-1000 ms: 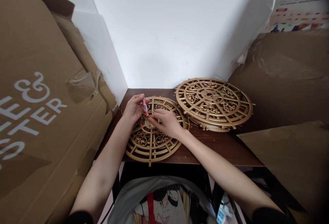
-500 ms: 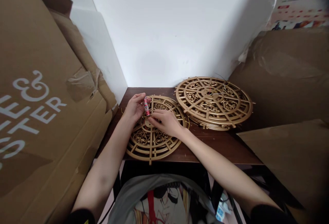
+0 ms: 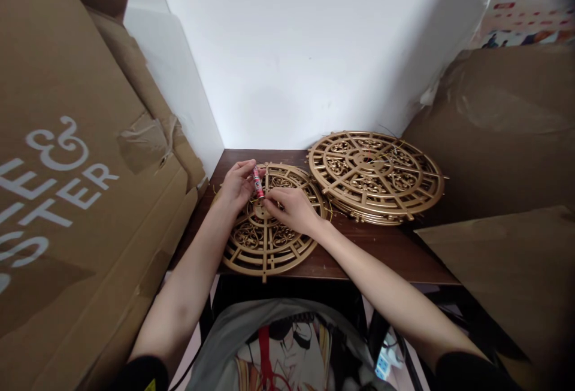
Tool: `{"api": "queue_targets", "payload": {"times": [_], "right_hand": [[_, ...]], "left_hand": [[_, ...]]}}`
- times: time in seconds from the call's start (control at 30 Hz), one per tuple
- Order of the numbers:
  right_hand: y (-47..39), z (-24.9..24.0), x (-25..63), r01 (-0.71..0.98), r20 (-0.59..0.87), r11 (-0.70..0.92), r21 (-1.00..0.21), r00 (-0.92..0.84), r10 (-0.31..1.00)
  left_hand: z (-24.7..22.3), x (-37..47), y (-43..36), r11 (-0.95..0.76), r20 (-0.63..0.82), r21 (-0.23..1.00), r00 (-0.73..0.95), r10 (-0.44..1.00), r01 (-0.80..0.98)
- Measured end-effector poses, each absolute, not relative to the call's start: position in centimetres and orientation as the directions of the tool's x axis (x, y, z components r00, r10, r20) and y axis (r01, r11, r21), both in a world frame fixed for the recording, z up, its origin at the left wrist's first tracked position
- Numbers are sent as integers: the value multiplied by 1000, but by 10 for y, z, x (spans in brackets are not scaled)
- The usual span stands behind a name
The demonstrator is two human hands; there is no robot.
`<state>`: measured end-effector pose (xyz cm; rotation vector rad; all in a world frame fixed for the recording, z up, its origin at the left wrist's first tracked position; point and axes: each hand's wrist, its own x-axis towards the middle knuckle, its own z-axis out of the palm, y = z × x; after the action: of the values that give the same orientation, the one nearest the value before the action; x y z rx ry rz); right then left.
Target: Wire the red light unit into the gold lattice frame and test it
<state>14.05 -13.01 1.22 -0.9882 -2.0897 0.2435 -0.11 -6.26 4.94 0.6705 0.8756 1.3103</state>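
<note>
My left hand (image 3: 239, 186) is closed on a small red printed cylinder (image 3: 258, 184), which looks like a battery and is held nearly upright, slightly tilted. Close to its lower end, the fingers of my right hand (image 3: 290, 206) are pinched together; whatever they hold is too small to make out. Both hands are over a round gold openwork frame (image 3: 265, 253) with scrolls and spokes, lying flat on the table. Thin yellow wires stick out at this frame's edges. My hands cover part of its centre and upper left.
More round gold frames (image 3: 377, 178) lie stacked at the right on the dark brown table (image 3: 359, 253), with loose wires on top. Large cardboard boxes crowd the left (image 3: 90, 199) and right (image 3: 503, 133). A white wall (image 3: 305, 49) stands behind.
The view has shifted slightly. Both hands remain at the red cylinder above the frame, and the right fingertips have moved only a little.
</note>
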Motion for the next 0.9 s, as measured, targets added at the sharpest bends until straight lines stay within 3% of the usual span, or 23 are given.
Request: {"api": "queue_targets", "payload": {"times": [0.4, 0.9], "right_hand": [[-131, 10, 139, 636, 579, 582, -507, -250, 776], [-130, 10, 142, 653, 519, 624, -430, -387, 763]], "left_hand": [[40, 1, -63, 31, -38, 848, -3, 999, -529], [43, 1, -66, 83, -75, 878, 36, 997, -472]]}}
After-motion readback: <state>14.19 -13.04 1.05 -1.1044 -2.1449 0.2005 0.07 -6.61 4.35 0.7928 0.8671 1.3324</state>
